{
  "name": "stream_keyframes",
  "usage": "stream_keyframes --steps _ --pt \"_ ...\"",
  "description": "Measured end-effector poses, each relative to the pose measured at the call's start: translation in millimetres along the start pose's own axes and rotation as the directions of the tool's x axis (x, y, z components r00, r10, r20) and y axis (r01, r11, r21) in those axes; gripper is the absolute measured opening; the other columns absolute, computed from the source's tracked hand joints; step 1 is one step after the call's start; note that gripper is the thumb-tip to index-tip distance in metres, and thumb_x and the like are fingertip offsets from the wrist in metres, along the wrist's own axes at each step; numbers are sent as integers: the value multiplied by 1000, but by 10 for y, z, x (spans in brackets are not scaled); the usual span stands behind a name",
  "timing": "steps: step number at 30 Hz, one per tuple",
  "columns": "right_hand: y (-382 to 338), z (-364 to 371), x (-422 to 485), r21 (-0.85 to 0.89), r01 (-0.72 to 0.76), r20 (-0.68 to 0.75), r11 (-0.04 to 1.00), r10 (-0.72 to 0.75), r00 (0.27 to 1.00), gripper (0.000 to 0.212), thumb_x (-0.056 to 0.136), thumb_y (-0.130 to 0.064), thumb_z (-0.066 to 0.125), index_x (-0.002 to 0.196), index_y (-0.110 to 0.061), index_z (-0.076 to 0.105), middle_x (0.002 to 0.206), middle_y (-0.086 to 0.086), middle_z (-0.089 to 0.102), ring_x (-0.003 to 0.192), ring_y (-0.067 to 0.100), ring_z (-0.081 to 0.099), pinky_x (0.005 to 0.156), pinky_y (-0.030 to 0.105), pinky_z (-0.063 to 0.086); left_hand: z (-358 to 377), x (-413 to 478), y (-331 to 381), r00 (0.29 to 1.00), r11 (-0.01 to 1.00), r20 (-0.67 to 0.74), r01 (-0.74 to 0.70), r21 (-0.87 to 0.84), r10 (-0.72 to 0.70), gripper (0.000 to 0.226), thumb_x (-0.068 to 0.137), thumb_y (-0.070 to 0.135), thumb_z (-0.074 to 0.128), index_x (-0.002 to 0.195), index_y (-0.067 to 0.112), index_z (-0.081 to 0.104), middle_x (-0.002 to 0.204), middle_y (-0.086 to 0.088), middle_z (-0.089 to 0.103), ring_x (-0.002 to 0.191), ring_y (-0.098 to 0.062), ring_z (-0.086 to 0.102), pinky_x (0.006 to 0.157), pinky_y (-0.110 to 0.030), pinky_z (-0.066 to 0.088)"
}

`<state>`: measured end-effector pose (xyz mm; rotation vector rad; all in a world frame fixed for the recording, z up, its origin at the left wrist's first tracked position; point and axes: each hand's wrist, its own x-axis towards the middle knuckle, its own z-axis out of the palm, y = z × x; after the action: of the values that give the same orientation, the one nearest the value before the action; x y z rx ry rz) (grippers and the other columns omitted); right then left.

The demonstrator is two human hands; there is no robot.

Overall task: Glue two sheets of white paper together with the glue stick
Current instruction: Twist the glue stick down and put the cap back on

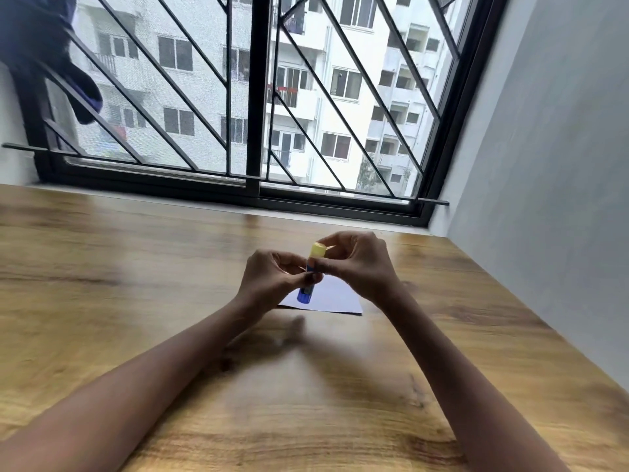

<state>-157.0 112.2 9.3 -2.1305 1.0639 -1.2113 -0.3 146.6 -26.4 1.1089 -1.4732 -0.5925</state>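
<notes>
A glue stick [305,295] with a blue body and a yellow cap is held upright above the table between both hands. My left hand [272,279] grips the blue body. My right hand [357,264] pinches the yellow cap [318,249] at the top. White paper [337,299] lies flat on the wooden table [136,267] just under and behind the hands; the hands hide much of it, and I cannot tell whether it is one sheet or two.
A barred window [252,131] runs along the table's far edge. A grey wall [544,199] borders the table on the right. A dark cloth [44,52] hangs at the upper left.
</notes>
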Motion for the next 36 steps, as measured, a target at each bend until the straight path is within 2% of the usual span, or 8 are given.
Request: stream_keyframes --steps 5,9,15,19,23,27,32,36 --pt "20 38 -18 81 -39 36 996 37 999 27 72 -15 80 95 -5 70 82 13 74 73 24 73 71 37 61 12 3 -2 1000 999 -28 -6 -49 5 21 65 19 81 83 10 76 77 -5 75 68 -7 70 62 -17 52" --pt "34 -47 -35 352 -193 243 916 110 964 39 81 -17 68 117 -8 58 107 18 68 91 26 70 78 32 59 20 29 -12 998 978 -41 36 -205 -45 36 56 31 79 86 12 74 82 -3 75 79 -18 72 69 -26 56" --pt "48 -79 -77 379 -283 414 881 112 903 71 75 -23 64 138 -12 35 124 25 60 100 24 66 84 29 55 21 49 -101 996 983 -32 74 -168 -81 51 51 46 82 90 13 74 91 -3 75 91 -14 69 83 -29 52" --pt "57 -76 -86 382 -274 459 883 76 885 79 81 -4 66 144 -20 20 121 24 61 108 26 64 94 33 51 -2 84 -148 992 985 -74 93 -144 -105 36 55 42 80 83 21 73 107 -4 67 103 -15 61 90 -29 46" --pt "55 31 -89 61 -82 280 995 62 958 69 74 -1 75 132 -13 40 102 23 70 87 22 68 81 30 56 8 92 -118 991 982 -59 113 -153 -124 25 63 27 81 83 16 71 108 -1 59 98 -15 61 95 -38 47" --pt "82 11 -47 -36 -68 169 997 73 983 56 71 3 75 122 -8 54 95 19 72 81 23 70 76 23 56 -13 86 -143 995 994 -58 71 -84 -76 41 64 33 79 101 18 71 118 3 57 102 -13 58 92 -33 47" --pt "455 -235 2 -319 -179 -116 931 149 982 30 67 2 71 96 -6 64 86 14 74 79 22 68 75 26 52 -105 127 -168 990 993 -102 84 -79 -92 28 80 37 68 96 15 73 103 10 61 98 -8 60 93 -28 48" --pt "689 -306 -28 -343 -315 -185 885 265 946 26 73 2 68 97 -2 60 96 16 69 89 32 66 77 32 50 -206 190 -243 983 990 -177 73 117 -51 32 92 36 50 101 14 72 110 6 57 100 -9 53 73 -9 37"
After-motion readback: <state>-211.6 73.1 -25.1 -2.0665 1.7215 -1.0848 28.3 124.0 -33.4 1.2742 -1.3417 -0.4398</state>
